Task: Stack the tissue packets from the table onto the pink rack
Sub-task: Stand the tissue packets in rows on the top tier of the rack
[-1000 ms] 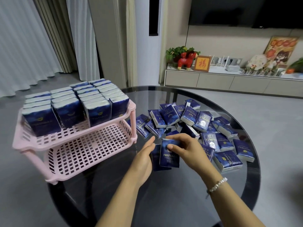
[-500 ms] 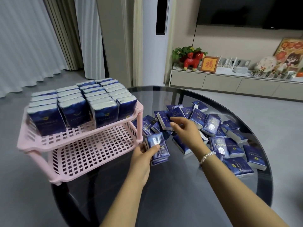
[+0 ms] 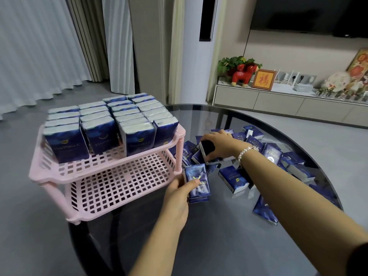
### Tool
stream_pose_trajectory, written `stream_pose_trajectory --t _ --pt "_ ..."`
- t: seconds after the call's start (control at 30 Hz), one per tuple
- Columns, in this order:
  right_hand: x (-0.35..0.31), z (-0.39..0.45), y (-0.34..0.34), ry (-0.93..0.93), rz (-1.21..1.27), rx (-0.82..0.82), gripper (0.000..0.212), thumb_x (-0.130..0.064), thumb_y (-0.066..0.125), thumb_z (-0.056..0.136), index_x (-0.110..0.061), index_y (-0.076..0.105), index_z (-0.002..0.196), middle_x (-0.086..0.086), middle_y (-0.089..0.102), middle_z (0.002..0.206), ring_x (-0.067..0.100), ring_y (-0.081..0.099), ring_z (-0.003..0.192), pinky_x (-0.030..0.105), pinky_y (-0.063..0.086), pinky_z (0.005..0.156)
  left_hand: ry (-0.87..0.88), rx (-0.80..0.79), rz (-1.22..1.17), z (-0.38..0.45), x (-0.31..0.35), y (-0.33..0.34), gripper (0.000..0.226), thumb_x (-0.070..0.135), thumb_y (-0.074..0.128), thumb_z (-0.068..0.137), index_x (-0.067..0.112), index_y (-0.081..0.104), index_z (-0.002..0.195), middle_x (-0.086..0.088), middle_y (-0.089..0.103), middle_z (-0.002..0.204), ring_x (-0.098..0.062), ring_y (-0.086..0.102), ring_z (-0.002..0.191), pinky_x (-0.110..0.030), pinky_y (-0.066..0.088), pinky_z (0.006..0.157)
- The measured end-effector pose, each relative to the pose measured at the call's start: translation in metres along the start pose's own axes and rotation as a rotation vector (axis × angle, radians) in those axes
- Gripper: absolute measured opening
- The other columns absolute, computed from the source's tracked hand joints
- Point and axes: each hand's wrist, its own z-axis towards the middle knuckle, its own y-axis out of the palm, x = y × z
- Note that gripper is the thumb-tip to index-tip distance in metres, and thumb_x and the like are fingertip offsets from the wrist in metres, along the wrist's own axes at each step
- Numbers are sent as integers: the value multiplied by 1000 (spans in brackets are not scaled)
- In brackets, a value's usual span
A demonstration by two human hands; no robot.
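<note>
A pink two-tier rack (image 3: pixel 111 172) stands at the left edge of the round glass table (image 3: pixel 229 236). Its top shelf holds several upright blue tissue packets (image 3: pixel 103 136) in rows; the lower shelf is bare. My left hand (image 3: pixel 177 198) grips a small stack of blue tissue packets (image 3: pixel 197 182) just right of the rack's lower shelf. My right hand (image 3: pixel 219 144) reaches into the loose pile of packets (image 3: pixel 272 156) and closes on one packet (image 3: pixel 207 154) there.
Loose blue packets (image 3: pixel 233 179) lie scattered over the right half of the table. Behind it are a low TV cabinet (image 3: pixel 288 102) with a red figurine (image 3: pixel 242 74), a framed sign and ornaments. Curtains hang at the back left.
My right hand let go of the packet it passed to my left hand, then reached back into the pile and took hold of another. My left hand keeps its stack by the rack.
</note>
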Motion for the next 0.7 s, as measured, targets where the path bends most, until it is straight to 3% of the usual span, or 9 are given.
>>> stream_pose_trajectory --t 0.13,0.23,0.33,0.4,0.47,0.57,0.7 --pt "3 -10 6 -6 185 -10 59 -36 78 71 -22 46 119 2 45 113 21 37 108 38 41 95 -13 4 14 0 0 0 23 -6 58 85 7 66 102 -9 73 89 -19 71 74 -34 57 73" --pt "4 -23 7 -69 333 113 42 -30 77 73 -22 50 104 -2 50 102 21 45 103 33 45 88 -11 4 12 -2 1 -1 26 -6 57 86 5 65 108 -12 73 95 -22 70 80 -38 56 79" --pt "6 -40 5 -67 428 283 34 -29 72 79 -21 56 107 -9 49 86 14 51 82 23 43 68 -15 -9 1 -4 1 -1 27 -4 57 87 14 66 105 -5 75 89 -16 72 76 -32 57 69" --pt "10 -53 7 -7 508 355 32 -32 67 84 -26 57 114 -7 47 78 13 51 71 26 46 65 -19 -2 -3 -4 1 -1 27 -3 58 87 16 65 105 -4 74 91 -15 72 75 -30 57 65" --pt "12 -67 11 61 604 414 29 -35 62 87 -32 58 115 -1 46 76 16 51 70 29 47 68 -12 1 -3 -5 1 -1 25 -2 58 88 17 65 102 -5 73 92 -15 71 75 -28 58 62" --pt "10 -87 19 155 758 472 25 -36 55 91 -29 61 114 2 54 80 11 54 68 23 44 64 -3 -11 10 -8 0 1 23 -2 58 88 14 64 104 -8 73 97 -17 71 78 -30 59 66" --pt "-6 -107 36 178 1092 373 17 -26 52 95 -19 63 105 0 63 78 0 54 50 19 46 52 24 -9 11 -10 -3 3 36 1 63 86 8 59 121 -11 70 112 -23 69 94 -37 57 81"
